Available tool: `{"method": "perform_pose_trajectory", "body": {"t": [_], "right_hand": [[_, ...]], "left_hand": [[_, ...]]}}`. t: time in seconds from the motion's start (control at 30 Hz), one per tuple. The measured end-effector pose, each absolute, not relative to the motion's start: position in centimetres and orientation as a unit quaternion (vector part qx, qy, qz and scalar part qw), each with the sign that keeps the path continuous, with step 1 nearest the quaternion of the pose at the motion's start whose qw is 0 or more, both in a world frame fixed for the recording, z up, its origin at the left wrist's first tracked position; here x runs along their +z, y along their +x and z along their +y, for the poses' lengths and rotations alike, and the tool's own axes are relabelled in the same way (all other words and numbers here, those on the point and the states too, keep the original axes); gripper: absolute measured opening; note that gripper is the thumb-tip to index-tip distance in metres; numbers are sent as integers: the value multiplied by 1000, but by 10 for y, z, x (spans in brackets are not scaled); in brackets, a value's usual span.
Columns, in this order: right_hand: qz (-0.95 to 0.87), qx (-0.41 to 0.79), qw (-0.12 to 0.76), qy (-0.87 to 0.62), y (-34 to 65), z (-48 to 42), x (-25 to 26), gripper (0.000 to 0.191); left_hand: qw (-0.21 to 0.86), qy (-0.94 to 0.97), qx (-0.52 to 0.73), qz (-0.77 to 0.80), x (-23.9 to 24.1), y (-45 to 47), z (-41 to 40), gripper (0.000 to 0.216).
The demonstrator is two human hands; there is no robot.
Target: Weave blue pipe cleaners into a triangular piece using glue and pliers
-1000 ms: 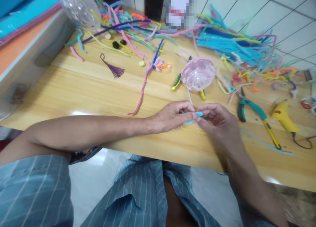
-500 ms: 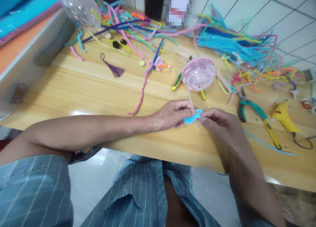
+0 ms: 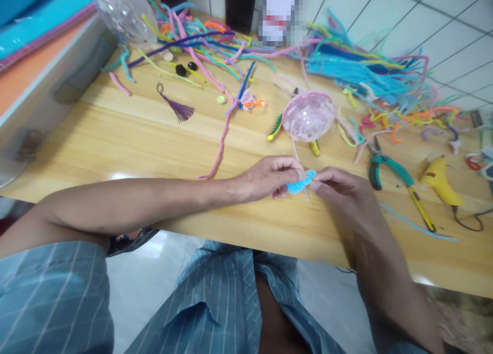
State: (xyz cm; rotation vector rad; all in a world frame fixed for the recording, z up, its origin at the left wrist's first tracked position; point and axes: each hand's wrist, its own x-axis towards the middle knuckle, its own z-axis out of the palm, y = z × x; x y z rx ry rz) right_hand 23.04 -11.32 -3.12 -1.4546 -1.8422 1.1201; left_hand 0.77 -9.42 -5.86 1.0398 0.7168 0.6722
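Observation:
My left hand (image 3: pixel 269 177) pinches a small light-blue piece of bent pipe cleaner (image 3: pixel 298 186), folded into close parallel rows. The fingertips of my right hand (image 3: pixel 335 182) are closed on its right end, where a small loop shows. Both hands are just above the wooden table near its front edge. A pale pink strip (image 3: pixel 295 148) runs behind the blue piece, and its lower end shows below. Just beyond my hands sits a clear pink-rimmed plastic dome (image 3: pixel 309 116). My fingers hide part of the blue piece.
Teal-handled pliers (image 3: pixel 393 166), a yellow glue gun (image 3: pixel 442 182) with its cord and a loose blue pipe cleaner (image 3: pixel 418 223) lie to the right. Heaped pipe cleaners (image 3: pixel 358 71) line the back. A purple tassel (image 3: pixel 177 105) and a plastic bin (image 3: pixel 57 87) are at left.
Both hands stay almost in place, still gripping the blue pipe cleaner piece. My right fingers have shifted very slightly; the view has turned a little.

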Motion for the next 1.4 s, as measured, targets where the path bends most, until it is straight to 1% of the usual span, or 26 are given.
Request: {"method": "perform_pose_trajectory", "body": {"t": [0.27,0.43,0.53,0.8,0.93,1.03,1.2,1.4], "right_hand": [[-687,424,256,-531,232,-110,-30,28],[-685,422,261,-533,234,-111,-30,25],[-688,421,256,-533,234,-111,-30,25],[-694,415,254,-531,235,-111,-30,25],[-691,419,256,-530,236,-112,-33,24],[-676,433,267,-534,237,-111,-35,20],[-668,447,284,-522,237,-111,-33,23],[-695,446,285,-486,235,-111,-27,21]], "left_hand": [[754,491,317,300,-62,7,-94,22],[742,504,324,301,-65,8,-96,37],[737,506,329,304,-66,9,-97,42],[736,503,330,311,-65,8,-99,42],[752,488,329,298,-63,7,-97,43],[774,463,325,286,-62,8,-96,38],[811,423,300,273,-60,9,-94,30],[839,420,254,233,-62,8,-92,40]]}}
